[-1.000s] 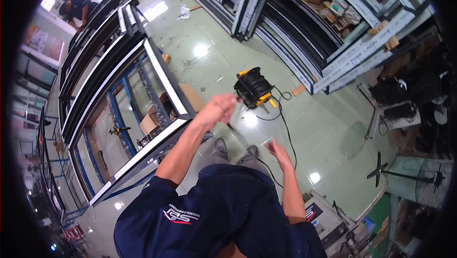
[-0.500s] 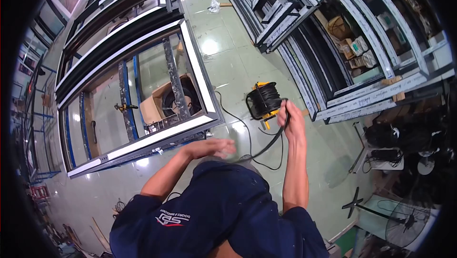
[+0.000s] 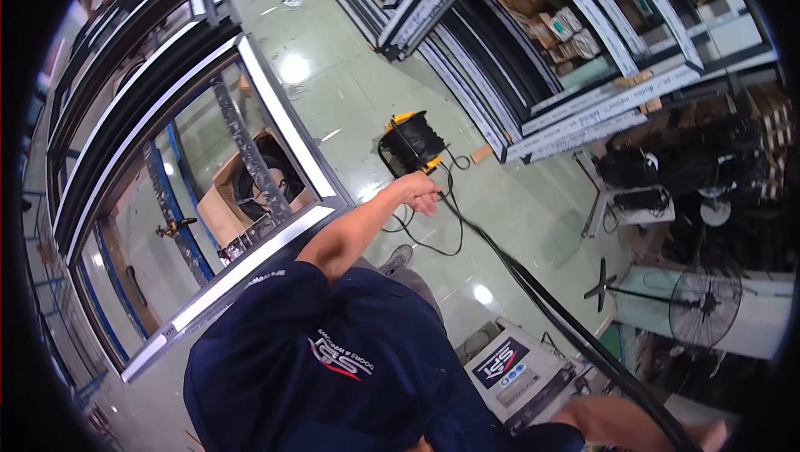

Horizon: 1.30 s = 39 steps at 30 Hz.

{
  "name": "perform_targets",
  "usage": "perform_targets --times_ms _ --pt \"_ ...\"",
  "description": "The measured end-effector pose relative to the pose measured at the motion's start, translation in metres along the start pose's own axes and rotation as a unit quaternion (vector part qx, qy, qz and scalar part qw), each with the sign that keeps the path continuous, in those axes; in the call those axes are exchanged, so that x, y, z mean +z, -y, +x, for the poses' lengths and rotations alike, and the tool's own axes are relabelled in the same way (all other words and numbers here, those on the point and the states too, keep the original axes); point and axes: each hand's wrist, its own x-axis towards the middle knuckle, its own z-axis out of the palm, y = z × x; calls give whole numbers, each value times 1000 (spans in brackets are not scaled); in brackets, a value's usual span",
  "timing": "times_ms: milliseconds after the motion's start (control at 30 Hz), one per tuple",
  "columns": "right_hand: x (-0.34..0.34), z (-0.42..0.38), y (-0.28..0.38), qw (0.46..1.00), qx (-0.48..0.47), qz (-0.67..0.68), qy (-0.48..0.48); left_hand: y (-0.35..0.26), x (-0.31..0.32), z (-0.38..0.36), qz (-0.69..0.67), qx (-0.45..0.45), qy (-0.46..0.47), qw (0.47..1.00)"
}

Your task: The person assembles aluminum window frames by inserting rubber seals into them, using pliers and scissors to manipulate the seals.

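Observation:
A long flexible black strip [image 3: 533, 279], doubled into more than one strand, stretches diagonally from the middle of the view to the lower right. Its upper end is pinched in my left hand [image 3: 420, 193], whose arm reaches forward just in front of the reel. My right hand [image 3: 710, 435] is at the lower right edge, blurred and partly cut off, closed around the strip's other part. Just beyond my left hand stands a black and yellow cable reel [image 3: 414, 144] on the floor. A thin black cable [image 3: 454, 245] loops on the tiles below it.
Large dark frames with white faces [image 3: 287, 114] lie on blue supports at left, a cardboard box [image 3: 223, 195] beneath. More frames [image 3: 575, 131] are stacked at upper right. A grey machine with an SPT label [image 3: 512, 373] stands near my right side, and a fan [image 3: 707, 300] at far right.
My right hand has swung from near the reel down to the lower right, drawing the strip out. My left hand has reached forward and closed on the strip. The view has turned right.

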Motion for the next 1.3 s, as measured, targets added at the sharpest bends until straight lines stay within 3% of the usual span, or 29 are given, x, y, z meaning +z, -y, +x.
perform_targets --times_ms 33,133,167,267,300,367,467,567,633,667,733,767,800,833,900,967,1000,1033,1100,1133,1167,1200,1233,1267,1300 --pt "20 10 10 996 -15 -64 -58 4 3 -2 62 27 -42 997" --pt "37 -1 15 982 -10 -141 -126 26 7 41 134 325 -255 901" --pt "40 -11 10 975 0 -164 -151 27 13 57 94 339 -245 903" --pt "47 -61 -19 938 61 -239 -242 56 43 121 131 197 -293 926" --pt "48 -81 -34 919 95 -264 -276 66 50 126 197 113 -267 937" --pt "55 -128 -71 871 181 -304 -342 89 72 136 132 -19 -216 967" --pt "60 -187 -118 805 304 -322 -394 113 107 132 162 -67 -110 978" --pt "62 -234 -142 758 397 -328 -401 149 134 157 277 -64 -55 957" --pt "59 -257 -139 730 438 -345 -394 153 160 159 210 -111 -102 966" --pt "55 -267 -132 716 454 -359 -391 152 174 157 86 -162 -157 970" --pt "43 -279 -105 677 475 -401 -395 162 192 177 -169 -197 -132 957" --pt "36 -283 -85 652 482 -430 -397 170 196 193 -296 -179 -50 937" --pt "25 -280 -62 625 488 -461 -399 176 206 211 -417 -161 36 894" --pt "13 -275 -34 596 490 -495 -400 157 216 211 -542 -194 15 818" --pt "-12 -248 29 536 491 -563 -393 150 222 245 -732 -142 10 666" --pt "-38 -186 99 489 486 -623 -370 129 197 247 -602 62 11 796" --pt "-54 -147 129 472 485 -648 -349 90 182 216 -559 75 -18 826" --pt "-72 -112 148 467 492 -665 -313 38 170 167 -514 92 -52 851" --pt "-115 -79 145 471 535 -677 -182 -23 157 98 -370 193 -15 909" --pt "-131 -83 106 483 561 -667 -79 -49 159 63 -293 214 -6 932" --pt "-146 -118 36 498 482 -699 173 -70 163 21 -167 258 26 951" --pt "-140 -164 -24 492 508 -692 141 -80 173 -6 -139 283 20 949" --pt "-151 -193 -75 590 527 -569 223 -70 176 -7 -81 354 49 930" --pt "-126 -198 -144 702 495 -484 171 -76 182 -35 11 321 22 947" --pt "-109 -217 -200 788 416 -417 179 -64 187 -39 110 348 24 931"
